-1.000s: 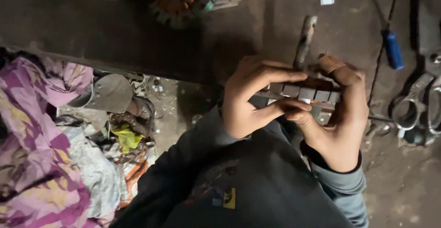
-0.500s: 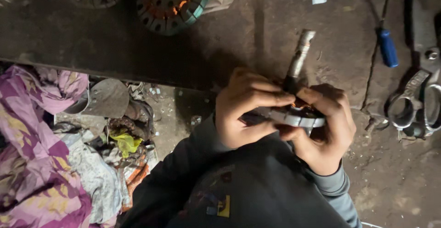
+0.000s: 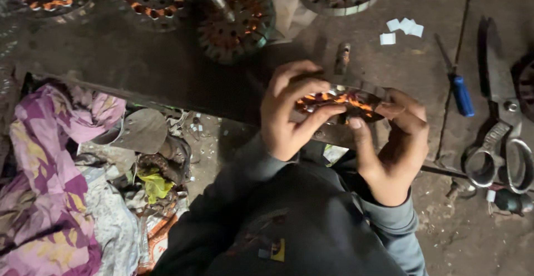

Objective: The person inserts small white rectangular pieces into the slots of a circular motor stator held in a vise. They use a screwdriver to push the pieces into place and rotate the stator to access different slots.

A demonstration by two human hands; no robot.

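Both my hands hold a round metal stator (image 3: 339,101) with orange copper windings, tilted so its winding face shows. My left hand (image 3: 289,112) grips its left rim, thumb below and fingers curled over the top. My right hand (image 3: 392,148) grips its right rim, thumb pressed near the windings. A metal shaft (image 3: 341,59) sticks up behind the stator. My dark sleeves fill the lower middle of the view.
Several more wound stators (image 3: 236,23) lie on the dark bench at the top. Small white paper pieces (image 3: 403,28), a blue-handled screwdriver (image 3: 460,93) and large scissors (image 3: 503,137) lie to the right. Purple patterned cloth (image 3: 50,187) and scrap lie on the floor at left.
The stator has turned in my hands from edge-on to showing its copper windings. The view has shifted down, so more stators appear at the top.
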